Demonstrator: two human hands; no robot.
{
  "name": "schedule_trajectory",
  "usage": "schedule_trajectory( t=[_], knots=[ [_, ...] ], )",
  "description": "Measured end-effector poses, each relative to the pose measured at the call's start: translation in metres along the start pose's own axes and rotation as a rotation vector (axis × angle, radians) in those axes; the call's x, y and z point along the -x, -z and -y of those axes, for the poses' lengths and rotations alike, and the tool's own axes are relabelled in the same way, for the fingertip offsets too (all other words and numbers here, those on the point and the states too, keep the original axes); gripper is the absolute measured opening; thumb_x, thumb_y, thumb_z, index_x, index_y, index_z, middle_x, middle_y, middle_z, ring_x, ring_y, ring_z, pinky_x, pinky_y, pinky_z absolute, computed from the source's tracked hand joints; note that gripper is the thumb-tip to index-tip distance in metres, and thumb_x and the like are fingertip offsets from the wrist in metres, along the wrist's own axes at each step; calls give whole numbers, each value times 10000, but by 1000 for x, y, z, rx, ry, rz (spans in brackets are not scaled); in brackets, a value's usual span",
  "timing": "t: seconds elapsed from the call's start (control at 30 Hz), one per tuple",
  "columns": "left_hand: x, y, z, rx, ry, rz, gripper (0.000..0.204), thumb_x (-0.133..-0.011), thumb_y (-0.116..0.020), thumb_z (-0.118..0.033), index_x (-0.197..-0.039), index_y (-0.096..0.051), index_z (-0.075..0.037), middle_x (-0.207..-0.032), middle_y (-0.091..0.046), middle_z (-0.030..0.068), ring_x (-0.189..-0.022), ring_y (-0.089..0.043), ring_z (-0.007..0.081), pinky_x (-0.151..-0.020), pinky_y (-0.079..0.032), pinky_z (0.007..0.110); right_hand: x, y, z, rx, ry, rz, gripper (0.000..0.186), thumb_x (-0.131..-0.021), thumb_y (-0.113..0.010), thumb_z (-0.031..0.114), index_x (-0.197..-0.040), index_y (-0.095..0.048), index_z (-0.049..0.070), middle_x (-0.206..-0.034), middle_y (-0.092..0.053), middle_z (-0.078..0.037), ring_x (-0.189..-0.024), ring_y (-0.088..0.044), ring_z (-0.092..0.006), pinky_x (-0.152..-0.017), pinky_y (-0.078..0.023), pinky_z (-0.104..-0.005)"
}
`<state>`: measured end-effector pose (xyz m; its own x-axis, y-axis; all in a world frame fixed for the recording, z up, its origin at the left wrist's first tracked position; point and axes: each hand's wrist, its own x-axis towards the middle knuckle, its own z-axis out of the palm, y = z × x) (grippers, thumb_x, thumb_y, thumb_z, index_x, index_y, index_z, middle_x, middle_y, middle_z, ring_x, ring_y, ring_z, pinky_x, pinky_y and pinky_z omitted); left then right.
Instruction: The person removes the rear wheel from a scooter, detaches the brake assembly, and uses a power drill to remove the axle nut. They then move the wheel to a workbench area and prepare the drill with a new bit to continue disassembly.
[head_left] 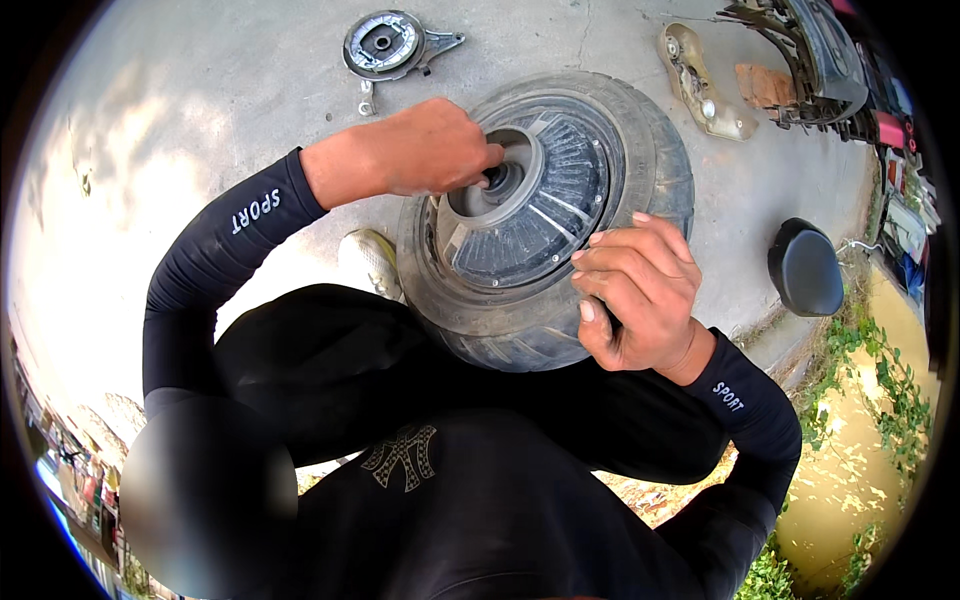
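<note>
A dusty wheel with a black tyre [655, 150] and a finned hub [575, 185] leans against my legs, its open hub cavity turned up. My left hand [425, 150] is at the hub's round opening, its fingers curled and the fingertips reaching inside near the dark centre [505, 180]. Whatever those fingers pinch, if anything, is hidden. Over the near right side of the tyre is my right hand [640, 295], palm turned toward me. Its fingers are loosely bent, the thumb apart from them, with nothing visible in the hand.
A round drum-brake plate [383, 45] with an arm lies on the concrete beyond the wheel, a small metal part [367, 98] next to it. Farther right are a beige plastic cover [705, 85], a brown brick [765, 86] and a black rounded object [805, 268]. My shoe [368, 262] stands left of the tyre.
</note>
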<state>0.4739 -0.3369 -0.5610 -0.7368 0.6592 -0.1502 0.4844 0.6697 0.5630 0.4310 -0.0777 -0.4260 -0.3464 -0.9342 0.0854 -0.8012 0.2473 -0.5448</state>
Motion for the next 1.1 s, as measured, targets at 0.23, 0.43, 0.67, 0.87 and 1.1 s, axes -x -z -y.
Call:
schedule_trajectory(
  t=[0.23,0.43,0.67,0.87,1.1],
  knots=[
    [-4,-14,-9,-145,-33,-114,177,-826,-637,-183,-921,-655,-36,-649,-649,113,-691,-697,276,-595,-527,389,5,-3,1,24,-4,4,103,-702,-678,202,-748,-649,115,-866,-674,-20,-875,-659,-210,-925,-484,-434],
    [-7,-2,-6,-112,-3,4,185,-869,-645,-222,-866,-624,-38,-643,-637,110,-629,-670,303,-574,-513,387,10,-5,0,21,-2,-8,104,-680,-665,195,-737,-647,110,-863,-680,-24,-873,-662,-211,-931,-475,-436],
    [3,14,23,247,76,102,399,-960,-616,-386,-788,-656,-29,-601,-634,124,-603,-676,277,-557,-500,391,6,-3,1,21,3,11,121,-666,-678,188,-747,-647,104,-863,-674,-32,-874,-656,-217,-926,-481,-439],
    [13,36,37,606,396,238,497,-1014,-522,-459,-988,-701,4,-723,-708,117,-667,-701,200,-591,-523,306,-3,-4,4,15,12,-3,146,-662,-686,195,-745,-648,81,-851,-672,-45,-870,-652,-227,-928,-479,-453],
    [31,81,48,1971,-125,-143,1246,-795,-259,-915,-1475,-268,129,-1475,-317,372,-1375,-385,456,-981,-492,535,-3,3,8,-5,19,-55,137,-667,-687,173,-733,-628,68,-804,-643,-65,-839,-635,-227,-926,-485,-449]
  ],
)
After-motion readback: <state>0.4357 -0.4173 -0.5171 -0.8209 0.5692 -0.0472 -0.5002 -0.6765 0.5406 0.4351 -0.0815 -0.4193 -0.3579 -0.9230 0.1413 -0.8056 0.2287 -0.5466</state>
